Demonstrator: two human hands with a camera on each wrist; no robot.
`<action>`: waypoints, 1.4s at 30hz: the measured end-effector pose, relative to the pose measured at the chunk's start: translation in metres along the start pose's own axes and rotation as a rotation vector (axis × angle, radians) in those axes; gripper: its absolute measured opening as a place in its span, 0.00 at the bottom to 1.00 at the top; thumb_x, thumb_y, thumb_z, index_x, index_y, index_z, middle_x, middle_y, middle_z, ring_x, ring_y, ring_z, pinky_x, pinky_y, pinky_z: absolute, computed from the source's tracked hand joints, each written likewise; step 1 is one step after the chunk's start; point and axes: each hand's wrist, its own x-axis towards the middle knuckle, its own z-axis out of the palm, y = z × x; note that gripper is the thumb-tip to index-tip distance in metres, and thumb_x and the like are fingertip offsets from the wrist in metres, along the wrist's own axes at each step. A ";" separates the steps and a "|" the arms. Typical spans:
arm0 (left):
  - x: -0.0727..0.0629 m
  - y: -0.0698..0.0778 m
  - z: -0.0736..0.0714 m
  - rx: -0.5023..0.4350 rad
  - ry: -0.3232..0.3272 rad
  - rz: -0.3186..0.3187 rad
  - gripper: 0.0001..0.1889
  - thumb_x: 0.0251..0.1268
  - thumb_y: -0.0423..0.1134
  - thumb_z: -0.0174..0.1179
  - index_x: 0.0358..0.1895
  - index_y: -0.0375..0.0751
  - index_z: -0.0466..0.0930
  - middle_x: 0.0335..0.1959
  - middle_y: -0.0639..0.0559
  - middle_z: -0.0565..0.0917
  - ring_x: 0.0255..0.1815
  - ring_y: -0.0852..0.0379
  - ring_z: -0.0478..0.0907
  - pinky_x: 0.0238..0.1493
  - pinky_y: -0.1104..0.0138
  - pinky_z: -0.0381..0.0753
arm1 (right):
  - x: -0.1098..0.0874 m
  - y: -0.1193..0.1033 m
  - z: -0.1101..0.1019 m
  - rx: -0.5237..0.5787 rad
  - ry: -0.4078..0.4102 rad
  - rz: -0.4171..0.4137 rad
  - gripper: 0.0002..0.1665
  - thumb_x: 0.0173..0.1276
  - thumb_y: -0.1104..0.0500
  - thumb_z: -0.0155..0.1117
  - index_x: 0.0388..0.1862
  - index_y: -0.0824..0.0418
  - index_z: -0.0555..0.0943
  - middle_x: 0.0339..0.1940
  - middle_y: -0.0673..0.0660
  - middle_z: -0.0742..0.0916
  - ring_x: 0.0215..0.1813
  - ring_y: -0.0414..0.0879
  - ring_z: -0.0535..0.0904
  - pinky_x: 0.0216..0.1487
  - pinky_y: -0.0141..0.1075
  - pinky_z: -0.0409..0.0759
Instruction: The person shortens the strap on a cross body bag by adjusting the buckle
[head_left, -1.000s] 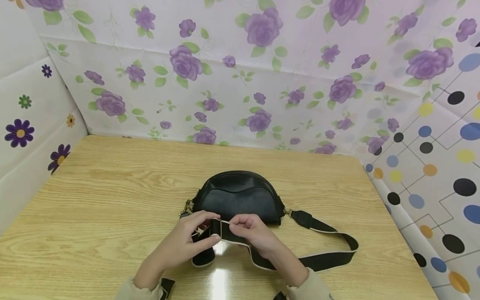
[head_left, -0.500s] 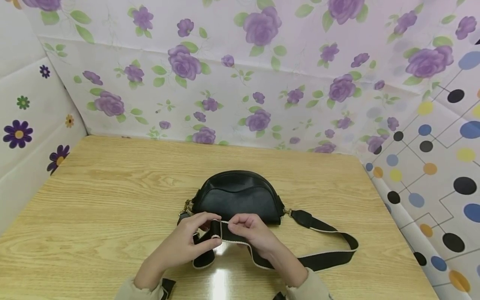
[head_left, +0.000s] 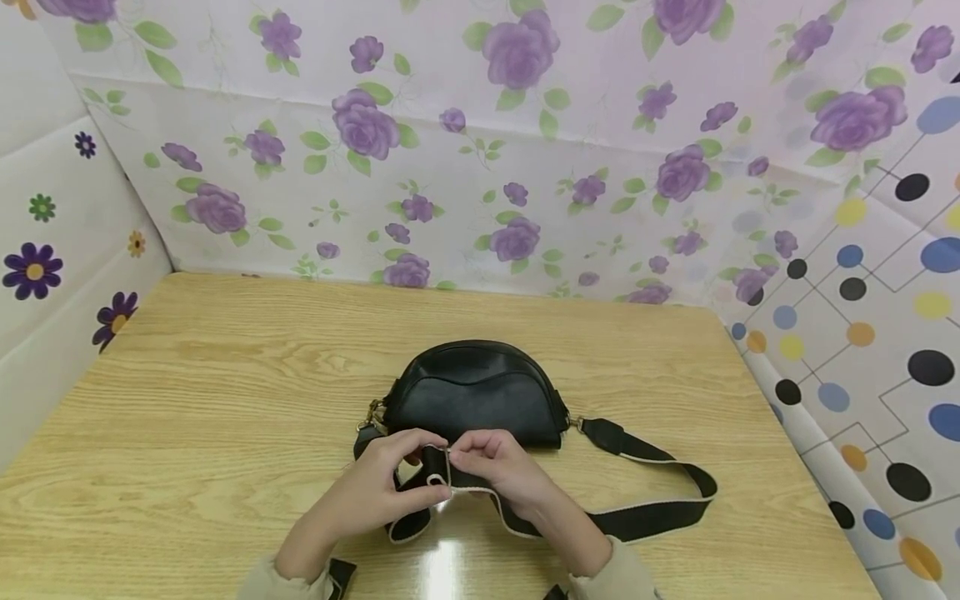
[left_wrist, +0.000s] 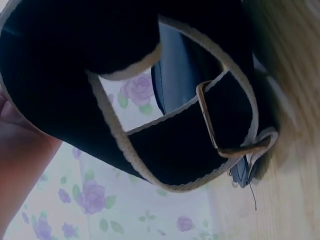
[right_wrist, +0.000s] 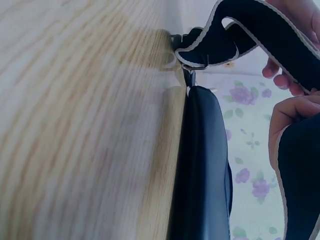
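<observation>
A black half-moon handbag (head_left: 480, 408) lies on the wooden table with its wide black, pale-edged strap (head_left: 660, 521) still clipped at the right side. In front of the bag, my left hand (head_left: 382, 487) grips the strap at its metal slider (head_left: 448, 467), thumb below and fingers above. Close beside it, my right hand (head_left: 506, 475) pinches the strap just right of the slider. A folded loop of webbing bulges out through the slider's left side. The left wrist view shows looped strap (left_wrist: 170, 150) and a second brass buckle (left_wrist: 206, 117) further along it.
Gold clasps (head_left: 375, 410) join the strap to the bag's left end. The wooden table (head_left: 225, 375) reaches back to a purple-flowered cloth wall (head_left: 450, 208). A dotted cloth (head_left: 885, 375) hangs along the right side, and a daisy-patterned one (head_left: 67, 333) on the left.
The right fingertips have moved left, right up to the slider. The slider has shifted slightly right and down, and the webbing fold in it now stands more open. The bag has stayed put.
</observation>
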 end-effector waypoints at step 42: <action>-0.006 -0.005 -0.010 -0.003 0.035 -0.016 0.19 0.44 0.40 0.70 0.42 0.42 0.76 0.34 0.60 0.80 0.31 0.64 0.74 0.34 0.63 0.76 | -0.003 -0.001 -0.006 -0.043 0.005 0.017 0.13 0.63 0.67 0.56 0.36 0.81 0.73 0.26 0.49 0.83 0.28 0.36 0.76 0.28 0.28 0.74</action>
